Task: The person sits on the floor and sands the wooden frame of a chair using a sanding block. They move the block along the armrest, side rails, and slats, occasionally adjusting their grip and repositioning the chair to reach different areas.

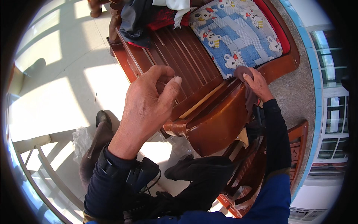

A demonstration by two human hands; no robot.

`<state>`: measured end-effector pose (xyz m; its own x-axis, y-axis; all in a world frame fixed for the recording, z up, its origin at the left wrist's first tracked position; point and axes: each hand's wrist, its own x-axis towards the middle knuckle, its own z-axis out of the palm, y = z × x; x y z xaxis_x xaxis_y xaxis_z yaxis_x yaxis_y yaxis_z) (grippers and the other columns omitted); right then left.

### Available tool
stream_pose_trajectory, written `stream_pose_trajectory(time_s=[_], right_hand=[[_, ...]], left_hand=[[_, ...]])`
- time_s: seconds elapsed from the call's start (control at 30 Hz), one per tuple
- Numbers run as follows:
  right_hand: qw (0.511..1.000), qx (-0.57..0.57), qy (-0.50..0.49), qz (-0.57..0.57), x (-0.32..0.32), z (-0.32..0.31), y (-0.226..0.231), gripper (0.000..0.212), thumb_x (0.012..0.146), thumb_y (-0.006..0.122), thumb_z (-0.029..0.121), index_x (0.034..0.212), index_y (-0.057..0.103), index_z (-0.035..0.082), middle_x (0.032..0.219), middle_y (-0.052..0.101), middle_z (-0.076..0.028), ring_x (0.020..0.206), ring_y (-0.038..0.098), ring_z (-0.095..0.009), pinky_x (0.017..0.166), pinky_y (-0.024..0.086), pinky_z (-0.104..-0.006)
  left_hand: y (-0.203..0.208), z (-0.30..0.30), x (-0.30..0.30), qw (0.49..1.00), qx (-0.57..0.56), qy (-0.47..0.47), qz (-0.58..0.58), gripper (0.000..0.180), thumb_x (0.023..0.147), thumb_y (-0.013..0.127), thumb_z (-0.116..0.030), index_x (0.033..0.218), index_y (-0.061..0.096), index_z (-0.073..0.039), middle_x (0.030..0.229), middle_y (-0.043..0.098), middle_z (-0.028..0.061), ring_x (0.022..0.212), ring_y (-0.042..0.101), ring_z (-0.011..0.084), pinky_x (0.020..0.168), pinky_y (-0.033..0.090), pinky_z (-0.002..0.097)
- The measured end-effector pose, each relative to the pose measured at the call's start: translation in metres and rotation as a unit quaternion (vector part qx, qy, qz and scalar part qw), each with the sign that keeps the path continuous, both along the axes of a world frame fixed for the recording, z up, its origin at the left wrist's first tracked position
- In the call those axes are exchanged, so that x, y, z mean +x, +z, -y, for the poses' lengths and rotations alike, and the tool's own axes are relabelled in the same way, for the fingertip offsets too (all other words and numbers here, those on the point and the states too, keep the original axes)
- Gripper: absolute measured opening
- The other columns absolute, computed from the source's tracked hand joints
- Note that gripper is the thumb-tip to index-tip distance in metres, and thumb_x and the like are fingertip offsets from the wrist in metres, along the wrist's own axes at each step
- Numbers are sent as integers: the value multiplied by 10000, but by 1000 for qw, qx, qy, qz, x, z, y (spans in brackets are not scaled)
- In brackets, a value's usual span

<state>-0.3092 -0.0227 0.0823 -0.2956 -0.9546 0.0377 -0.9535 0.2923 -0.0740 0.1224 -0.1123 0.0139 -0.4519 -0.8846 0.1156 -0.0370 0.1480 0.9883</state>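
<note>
My left hand [149,100] is raised over the near end of a brown wooden bench's slatted seat [186,56]. Its fingers are curled and the thumb tip nearly meets the forefinger; anything pinched there is too small or hidden to see. Further right, my right hand [257,84] grips a dark brown cloth [250,99] beside the bench's broad, curved wooden armrest [220,119]. Part of the cloth bunches above the thumb, and the rest hangs down along the armrest's right end. Just beyond that hand lies a blue patterned cushion [238,37] with cartoon bears, leaning on the backrest.
Dark and red clothes [138,22] with a white cloth [177,7] are heaped at the bench's far end. A wooden chair [298,145] stands at lower right. Clear plastic [81,142] lies on the sunlit tile floor [56,100] by my leg. A windowed wall [332,112] runs along the right.
</note>
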Motion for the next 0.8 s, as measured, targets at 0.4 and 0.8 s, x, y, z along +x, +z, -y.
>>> stream_pose_trajectory(time_s=[0.4, 0.8], right_hand=[[976, -56, 142, 153, 137, -52, -9, 431, 1021, 638, 246, 1366, 611, -10, 1286, 654, -245, 1192, 648, -436, 1041, 512, -485], [951, -93, 287, 67, 211, -104, -15, 620, 720, 757, 9, 1326, 647, 77, 1402, 604, -128, 1361, 551, -403, 1170, 487, -514]], left_hand=[[2, -2, -7, 1000, 5, -9, 17, 363, 1073, 671, -272, 1207, 707, 63, 951, 794, 181, 894, 790, 249, 822, 621, 353], [0, -5, 0, 999, -24, -22, 40, 400, 1105, 647, -296, 1256, 675, 73, 968, 759, 147, 853, 757, 193, 812, 577, 337]])
